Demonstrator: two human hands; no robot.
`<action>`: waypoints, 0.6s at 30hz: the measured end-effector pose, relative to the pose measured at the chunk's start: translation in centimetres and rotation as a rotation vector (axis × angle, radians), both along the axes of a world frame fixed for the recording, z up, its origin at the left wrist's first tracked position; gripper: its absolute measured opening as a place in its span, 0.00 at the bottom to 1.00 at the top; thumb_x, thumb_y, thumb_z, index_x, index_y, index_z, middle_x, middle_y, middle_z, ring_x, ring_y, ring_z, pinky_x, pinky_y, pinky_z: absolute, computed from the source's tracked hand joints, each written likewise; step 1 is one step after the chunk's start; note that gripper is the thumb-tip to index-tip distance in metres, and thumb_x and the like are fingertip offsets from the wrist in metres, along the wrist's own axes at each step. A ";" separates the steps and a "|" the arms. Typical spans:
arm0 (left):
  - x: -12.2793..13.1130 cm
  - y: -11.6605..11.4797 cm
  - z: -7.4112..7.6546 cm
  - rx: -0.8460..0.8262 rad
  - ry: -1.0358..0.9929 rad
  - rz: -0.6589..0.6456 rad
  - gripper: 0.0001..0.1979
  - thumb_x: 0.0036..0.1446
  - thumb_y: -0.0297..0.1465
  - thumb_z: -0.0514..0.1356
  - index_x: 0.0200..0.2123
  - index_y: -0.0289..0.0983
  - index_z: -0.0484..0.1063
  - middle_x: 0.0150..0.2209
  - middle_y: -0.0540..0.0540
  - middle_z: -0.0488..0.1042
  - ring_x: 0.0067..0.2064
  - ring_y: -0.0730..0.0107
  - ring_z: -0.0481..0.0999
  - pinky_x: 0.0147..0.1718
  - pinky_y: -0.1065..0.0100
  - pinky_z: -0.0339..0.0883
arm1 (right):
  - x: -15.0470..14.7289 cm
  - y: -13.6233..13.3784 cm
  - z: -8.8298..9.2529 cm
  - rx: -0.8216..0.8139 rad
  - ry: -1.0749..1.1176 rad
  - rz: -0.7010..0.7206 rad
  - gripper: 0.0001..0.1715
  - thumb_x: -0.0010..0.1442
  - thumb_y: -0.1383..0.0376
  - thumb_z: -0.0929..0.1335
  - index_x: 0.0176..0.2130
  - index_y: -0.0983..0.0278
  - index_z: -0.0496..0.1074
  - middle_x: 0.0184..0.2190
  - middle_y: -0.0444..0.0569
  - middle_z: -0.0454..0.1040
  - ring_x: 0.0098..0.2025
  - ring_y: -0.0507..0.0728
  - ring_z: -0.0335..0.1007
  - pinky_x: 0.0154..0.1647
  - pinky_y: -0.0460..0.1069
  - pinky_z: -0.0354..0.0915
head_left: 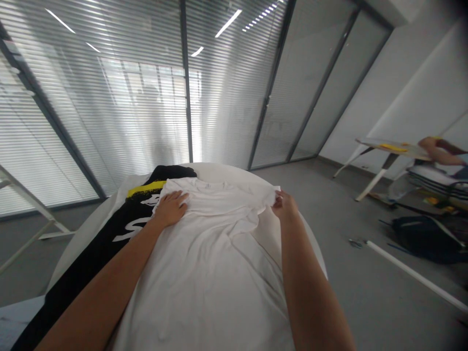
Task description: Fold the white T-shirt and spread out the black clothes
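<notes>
White T-shirt (197, 273): on the round bench (223, 170), spanning its middle, collar toward the far rim, body running toward the person.
Shirt state: spread out but rumpled, with soft creases down the front; the cloth at the right shoulder is bunched and lifted, and no neat fold shows.
Left grip (171, 208): fingers apart, palm pressed flat on the shirt's left shoulder, holding nothing.
Right grip (285, 204): fingers and thumb together, pinching the shirt's right shoulder edge.
Black shirt (91, 273): on the bench's left side, partly under the white one, with a yellow band (146, 188) near the collar.
Beyond the bench: a co-worker's arm (438, 151) at a small table (387, 148), far right; a black backpack (424, 239) on the floor.
</notes>
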State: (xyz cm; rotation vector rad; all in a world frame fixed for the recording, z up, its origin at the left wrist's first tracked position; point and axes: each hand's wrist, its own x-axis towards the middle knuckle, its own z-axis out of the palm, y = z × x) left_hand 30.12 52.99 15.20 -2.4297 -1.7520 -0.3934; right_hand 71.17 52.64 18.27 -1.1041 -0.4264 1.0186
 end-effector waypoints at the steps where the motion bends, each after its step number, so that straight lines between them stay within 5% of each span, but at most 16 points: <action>1: 0.0 0.0 0.0 -0.003 0.000 0.001 0.26 0.64 0.37 0.46 0.63 0.41 0.64 0.65 0.40 0.62 0.66 0.54 0.59 0.63 0.50 0.51 | 0.1 0.0 0.0 0.025 0.015 -0.010 0.09 0.52 0.72 0.65 0.34 0.60 0.64 0.25 0.39 0.70 0.26 0.49 0.71 0.28 0.42 0.69; 5: 0.1 -0.1 0.1 -0.002 0.007 0.001 0.27 0.64 0.37 0.46 0.63 0.40 0.64 0.64 0.40 0.62 0.66 0.54 0.59 0.63 0.50 0.51 | 0.0 0.3 -0.3 0.099 0.015 -0.038 0.19 0.49 0.74 0.64 0.42 0.60 0.66 0.29 0.38 0.73 0.29 0.48 0.72 0.31 0.42 0.69; 12: -0.1 0.2 -0.3 0.024 0.007 -0.014 0.26 0.63 0.38 0.48 0.63 0.40 0.65 0.64 0.40 0.63 0.65 0.54 0.61 0.62 0.49 0.53 | 0.9 0.1 -2.0 -0.248 -0.396 -0.299 0.39 0.40 0.77 0.67 0.54 0.63 0.72 0.32 0.44 0.77 0.27 0.50 0.69 0.21 0.41 0.62; 15: -0.1 0.3 -0.4 0.028 0.005 -0.016 0.26 0.64 0.38 0.47 0.62 0.40 0.65 0.64 0.40 0.63 0.65 0.53 0.61 0.62 0.49 0.53 | 1.7 0.0 -2.0 -0.250 -0.367 -0.305 0.41 0.41 0.79 0.65 0.55 0.63 0.71 0.32 0.44 0.77 0.27 0.50 0.70 0.22 0.41 0.63; 18: -0.1 0.3 -0.3 0.019 0.014 -0.010 0.26 0.64 0.38 0.47 0.63 0.41 0.65 0.64 0.40 0.63 0.65 0.54 0.60 0.62 0.49 0.52 | 1.9 0.4 -1.9 -0.182 -0.333 -0.165 0.32 0.44 0.76 0.66 0.50 0.65 0.74 0.26 0.43 0.74 0.24 0.50 0.70 0.23 0.42 0.65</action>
